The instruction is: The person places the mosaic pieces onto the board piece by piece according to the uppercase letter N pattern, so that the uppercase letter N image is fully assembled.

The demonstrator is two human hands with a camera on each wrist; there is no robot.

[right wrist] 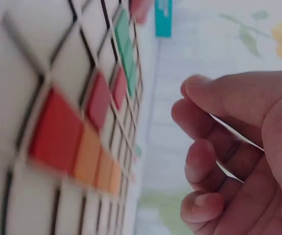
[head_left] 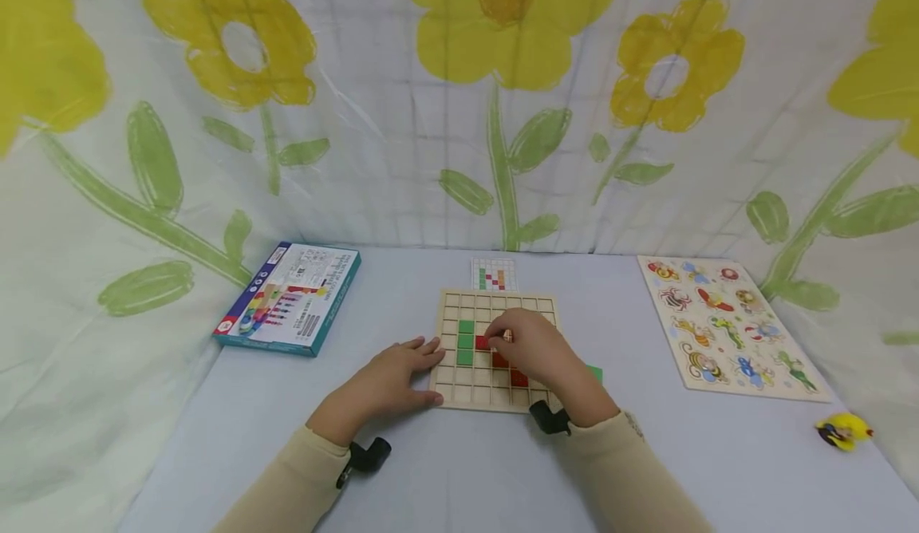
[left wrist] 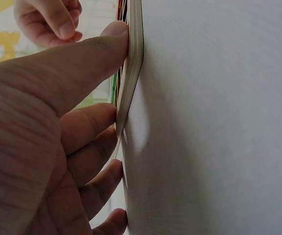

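A wooden grid board point(head_left: 459, 377) lies on the table. A column of green tiles point(head_left: 465, 341) and several red tiles point(head_left: 519, 378) sit in its squares. Orange tiles point(right wrist: 87, 154) show beside a red one in the right wrist view. My left hand point(head_left: 384, 381) rests at the board's left edge, fingers extended, with the thumb near the lower left corner. Over the middle of the board, my right hand point(head_left: 534, 345) has loosely bent fingers, thumb and index tips close together. The right wrist view shows no tile between them; the hand covers some squares in the head view.
Behind the board lies a small pattern card point(head_left: 494, 275). A boxed set point(head_left: 294, 298) is at the back left, a wooden insect-picture board point(head_left: 732, 329) at the right, and a small yellow toy point(head_left: 843, 431) near the right edge. Something green point(head_left: 596, 373) shows beside my right wrist.
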